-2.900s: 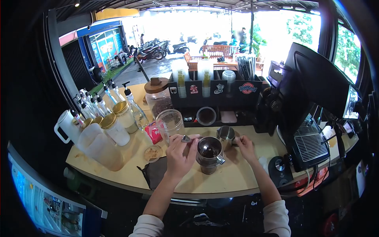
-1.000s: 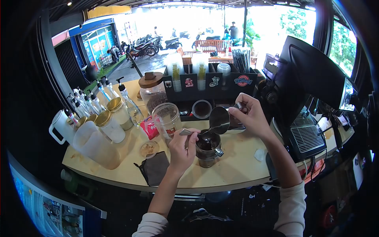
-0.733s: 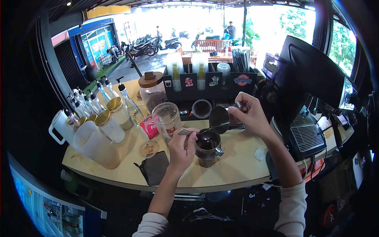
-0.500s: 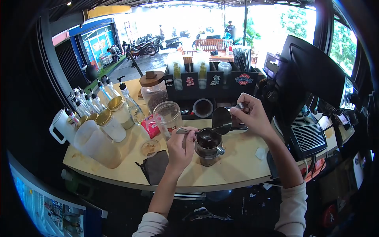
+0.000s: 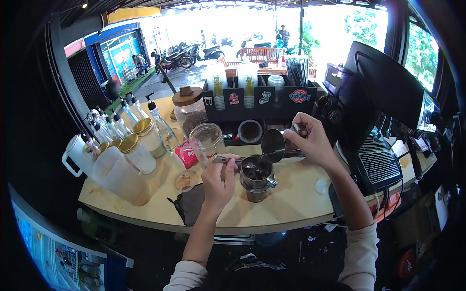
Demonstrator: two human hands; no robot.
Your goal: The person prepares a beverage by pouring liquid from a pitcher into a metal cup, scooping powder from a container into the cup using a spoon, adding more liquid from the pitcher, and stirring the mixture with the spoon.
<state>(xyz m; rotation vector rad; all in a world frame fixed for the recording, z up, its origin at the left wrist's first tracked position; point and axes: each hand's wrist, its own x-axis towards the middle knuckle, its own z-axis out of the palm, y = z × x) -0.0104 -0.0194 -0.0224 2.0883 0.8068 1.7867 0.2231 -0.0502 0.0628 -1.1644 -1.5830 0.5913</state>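
Note:
My left hand pinches the handle of a metal spoon, whose bowl is inside the mouth of a metal pot with a side knob. Dark contents show inside the pot, which stands upright on the counter. My right hand grips the handle of a metal pitcher, tilted to the left with its lip over the pot's rim. An open clear jar stands just behind my left hand. A dark cloth lies left of my left wrist.
On the counter at the left are a frosted jug, gold-lidded jars and pump bottles. A black cup organizer stands behind. To the right are a monitor and an espresso machine's drip grid.
My right hand has raised the pitcher from the counter and tilted it over the pot. The spoon in my left hand has moved into the pot's mouth, shifting slightly left most recently.

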